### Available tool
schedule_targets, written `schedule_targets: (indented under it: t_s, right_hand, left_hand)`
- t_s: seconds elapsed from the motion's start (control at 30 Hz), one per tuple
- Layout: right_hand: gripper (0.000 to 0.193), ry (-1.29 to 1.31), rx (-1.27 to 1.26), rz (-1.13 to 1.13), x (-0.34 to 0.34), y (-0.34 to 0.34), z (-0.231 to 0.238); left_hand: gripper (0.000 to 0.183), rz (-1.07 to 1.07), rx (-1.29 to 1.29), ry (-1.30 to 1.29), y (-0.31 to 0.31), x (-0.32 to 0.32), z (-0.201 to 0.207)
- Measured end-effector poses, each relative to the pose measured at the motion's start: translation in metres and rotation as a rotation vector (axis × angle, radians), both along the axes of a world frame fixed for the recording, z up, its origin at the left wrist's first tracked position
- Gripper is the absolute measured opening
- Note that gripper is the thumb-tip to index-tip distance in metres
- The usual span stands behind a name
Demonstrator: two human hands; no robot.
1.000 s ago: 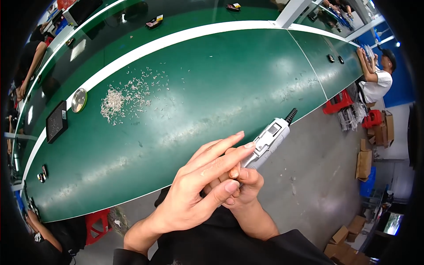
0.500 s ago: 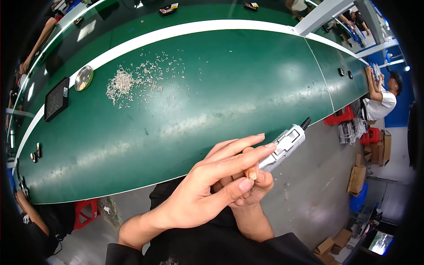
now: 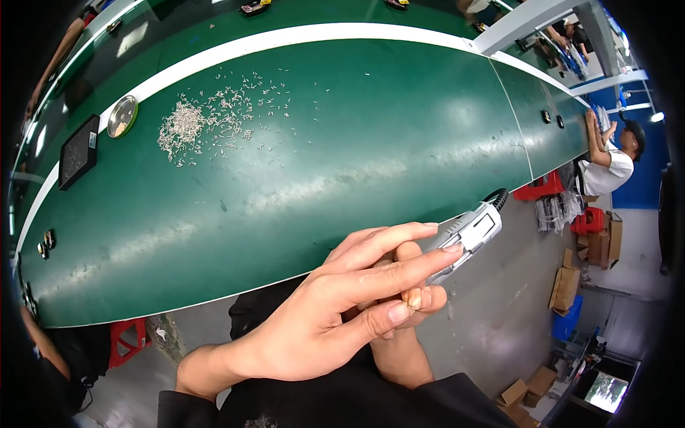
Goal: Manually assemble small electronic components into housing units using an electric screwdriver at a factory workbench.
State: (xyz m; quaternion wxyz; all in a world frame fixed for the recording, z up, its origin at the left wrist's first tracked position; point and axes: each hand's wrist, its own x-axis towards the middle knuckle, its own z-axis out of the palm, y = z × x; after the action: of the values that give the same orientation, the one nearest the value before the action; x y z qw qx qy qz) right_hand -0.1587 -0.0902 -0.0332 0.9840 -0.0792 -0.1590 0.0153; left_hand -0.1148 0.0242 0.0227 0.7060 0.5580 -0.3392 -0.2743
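Note:
A grey-white corded hand tool with a long lever plate and a black ribbed cable end points up and right from my hands, over the table's near edge. My right hand is curled round its lower part, mostly hidden behind the other hand. Across the top lies my left hand, its index finger along the tool and its tip near the lever plate. The left thumb meets a right fingertip; whether something small sits between them is hidden. The tool's front end cannot be seen.
On the green table lies a heap of small pale pieces, scattering rightward. A round dish and a black tray stand left of it. Small black items lie far right. A person works at the right end.
The view has shifted, so the table things sit farther left and higher. My hands stay together on the tool, which has rolled slightly to show more of its lever plate; its cable bends more.

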Motion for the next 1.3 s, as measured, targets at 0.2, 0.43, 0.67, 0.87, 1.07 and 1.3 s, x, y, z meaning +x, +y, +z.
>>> schedule_targets:
  t_s: [0.2, 0.43, 0.67, 0.87, 1.07, 1.3]
  right_hand:
    - [0.012, 0.056, 0.029, 0.02, -0.008, -0.001, -0.003]
    - [0.011, 0.056, 0.009, 0.029, -0.007, -0.002, 0.003]
    - [0.011, 0.048, -0.021, 0.034, -0.007, -0.005, 0.006]
    - [0.01, -0.098, -0.039, 0.018, 0.001, -0.007, -0.01]
    - [0.009, -0.159, -0.072, 0.0, -0.002, -0.009, -0.011]
    - [0.007, -0.155, -0.1, -0.063, -0.01, -0.007, -0.024]
  left_hand:
    - [0.038, 0.099, 0.154, -0.276, 0.001, -0.003, 0.007]
    - [0.033, 0.267, 0.153, -0.516, -0.004, -0.01, 0.004]
    - [0.028, 0.409, 0.189, -0.657, -0.009, -0.014, 0.0]
    - [0.033, 0.359, 0.153, -0.631, -0.008, -0.013, -0.002]
    - [0.042, 0.182, -0.009, -0.442, -0.007, -0.007, -0.007]
    - [0.043, 0.107, -0.007, -0.349, -0.005, -0.01, 0.0]
